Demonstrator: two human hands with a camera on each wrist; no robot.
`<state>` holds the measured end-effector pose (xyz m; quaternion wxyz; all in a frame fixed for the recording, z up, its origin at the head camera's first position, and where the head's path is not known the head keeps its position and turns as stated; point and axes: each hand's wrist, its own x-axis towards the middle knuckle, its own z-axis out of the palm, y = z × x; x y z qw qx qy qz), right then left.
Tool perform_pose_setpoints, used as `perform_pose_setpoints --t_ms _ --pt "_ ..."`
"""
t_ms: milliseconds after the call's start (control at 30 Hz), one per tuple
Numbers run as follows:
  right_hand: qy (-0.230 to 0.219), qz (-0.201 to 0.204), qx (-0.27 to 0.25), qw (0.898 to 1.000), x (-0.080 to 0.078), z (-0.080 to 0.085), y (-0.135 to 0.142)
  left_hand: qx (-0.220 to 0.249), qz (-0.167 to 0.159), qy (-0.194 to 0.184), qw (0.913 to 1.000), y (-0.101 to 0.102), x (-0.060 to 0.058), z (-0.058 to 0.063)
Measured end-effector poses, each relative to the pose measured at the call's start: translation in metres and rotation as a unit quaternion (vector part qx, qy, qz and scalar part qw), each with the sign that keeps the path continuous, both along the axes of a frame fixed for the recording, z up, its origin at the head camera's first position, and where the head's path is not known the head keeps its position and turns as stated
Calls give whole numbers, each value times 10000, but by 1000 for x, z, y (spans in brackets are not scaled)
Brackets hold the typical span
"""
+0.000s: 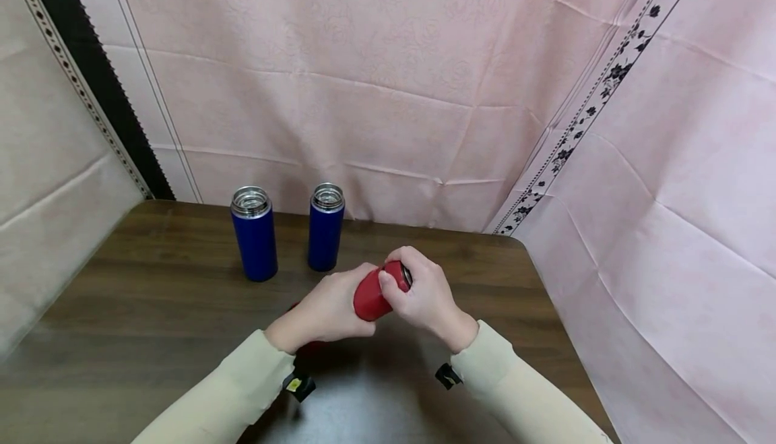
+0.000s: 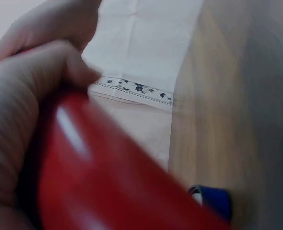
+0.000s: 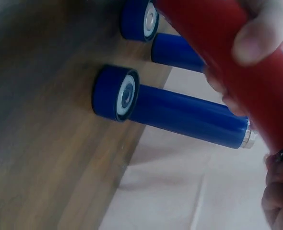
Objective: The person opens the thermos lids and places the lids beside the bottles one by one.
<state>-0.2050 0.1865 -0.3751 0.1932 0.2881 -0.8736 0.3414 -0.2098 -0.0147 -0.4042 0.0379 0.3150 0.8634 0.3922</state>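
Observation:
My left hand (image 1: pixel 330 306) grips the body of a red flask (image 1: pixel 371 296), which lies tilted between both hands above the table. My right hand (image 1: pixel 421 289) curls round the flask's far end, where a dark rim shows. In the right wrist view the long red body of the flask (image 3: pixel 228 48) crosses the upper right, with a black band beside the right fingers (image 3: pixel 278 187). The left wrist view has the flask large and blurred, reaching back below the hand. Part of it is hidden by my hands.
Two blue flasks (image 1: pixel 254 242) (image 1: pixel 326 235) stand uncapped at the table's back, their threaded metal necks showing. Two blue lids (image 3: pixel 110 93) (image 3: pixel 134 19) sit on the wooden table (image 1: pixel 182 282) in front of them. Pink cloth (image 1: pixel 364 93) hangs behind and at both sides.

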Motion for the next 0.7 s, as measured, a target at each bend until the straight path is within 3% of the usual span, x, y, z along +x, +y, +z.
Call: perform_pose_setpoints --t_ms 67,167,267,333,433,500,567,633,700 --pt "420 412 115 9982 0 1 1 272 -448 -560 9971 -4 -1 -1" --pt "1039 1075 206 9886 1 -1 4 516 -1090 -1201 9854 -10 0 -3" --pt "1333 1361 326 9811 2 -5 8 494 -1282 -1322 9817 -11 1 -2" --pt "1039 1220 335 9865 3 -7 12 302 -996 -1048 9890 -10 3 -1" --pt "-140 675 109 9976 5 -7 14 -224 -86 -133 9996 -8 5 2" --pt "-1061 222 -206 9939 7 -5 12 -632 525 621 9947 -6 6 3" --pt "-1764 -194 -502 9829 8 -2 7 -921 983 1314 9821 -5 7 5" --pt "-2200 -437 -769 9715 9 0 1 -1029 1174 1755 9720 -3 8 6" --pt "-2224 -548 -947 9688 11 1 -4 -963 1119 1855 9715 -2 10 8"
